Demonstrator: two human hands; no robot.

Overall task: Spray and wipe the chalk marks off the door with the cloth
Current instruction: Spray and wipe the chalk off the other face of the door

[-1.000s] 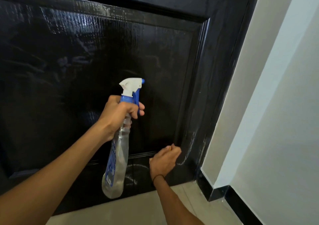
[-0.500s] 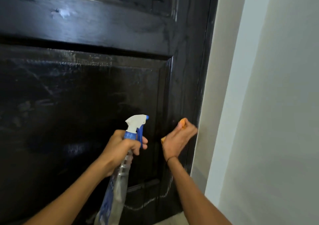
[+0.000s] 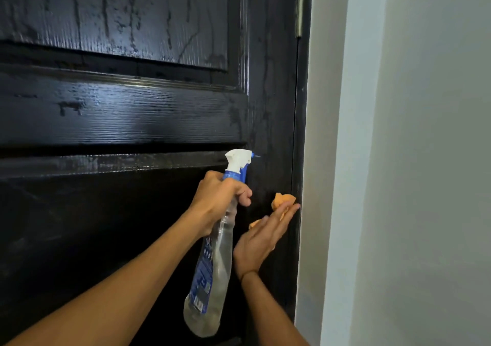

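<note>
Left hand point(image 3: 218, 199) curled round the neck of a clear spray bottle point(image 3: 212, 263), fingers point(image 3: 243, 191) wrapped over the blue trigger just under the white nozzle head, nozzle pointing right toward the door's right stile. Bottle hanging down and slightly left from that grip, blue label on its near side, body see-through; clear liquid apparently low in the bottom, level hard to tell. Right hand point(image 3: 261, 236) just right of the bottle, flat against the black door point(image 3: 119, 112), fingers point(image 3: 288, 211) straight and held together, pressing an orange cloth point(image 3: 283, 201) to the wood. Cloth bunched, poking out above the fingertips and again at the left of the palm, mostly covered by the hand. Thin dark band round the right wrist. Cloth and right fingertips near the door's right edge, close beside the black frame point(image 3: 301, 133). Above both sets of fingers, a horizontal rail and a raised upper panel, glossy and streaked with wet-looking sheen and patchy dull smears. No distinct chalk line readable near the fingers; surface there too dark to judge. Metal hinge point(image 3: 300, 5) high above the right fingers on the door edge. Pale grey wall point(image 3: 411, 159) to the right of the right hand.
</note>
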